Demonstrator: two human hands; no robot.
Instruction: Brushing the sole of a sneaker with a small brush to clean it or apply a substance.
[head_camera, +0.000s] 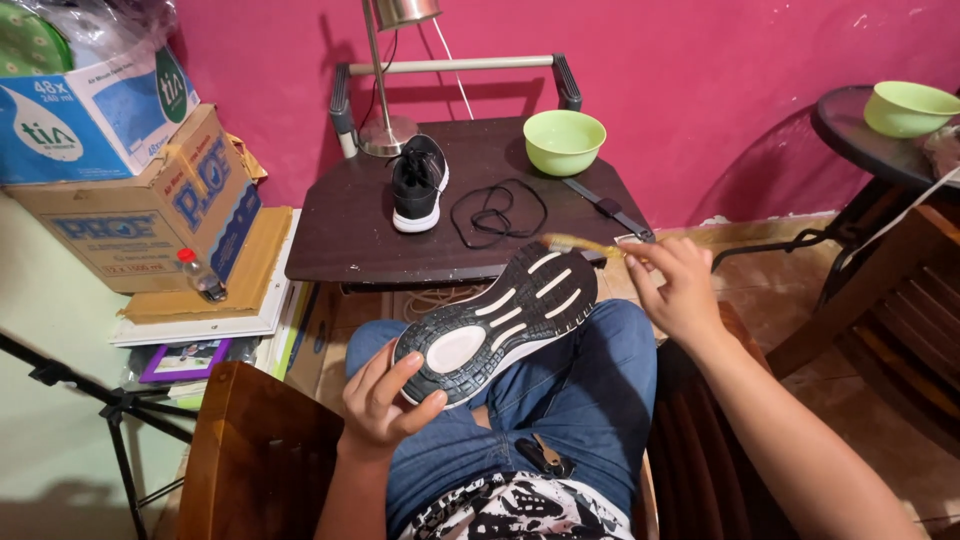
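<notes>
Shoe, laces, bowl crowd table.

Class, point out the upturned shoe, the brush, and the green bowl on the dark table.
upturned shoe (497, 326), head view, middle of sole
brush (572, 242), head view, bristle end
green bowl (564, 141), head view, outer wall

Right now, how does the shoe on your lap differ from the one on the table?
The shoe on the lap is turned sole up, gripped at one end by the left hand; the shoe on the table stands upright, untouched, beside loose black laces. The right hand holds a brush near the lap shoe's other end. Both look black with white soles.
</notes>
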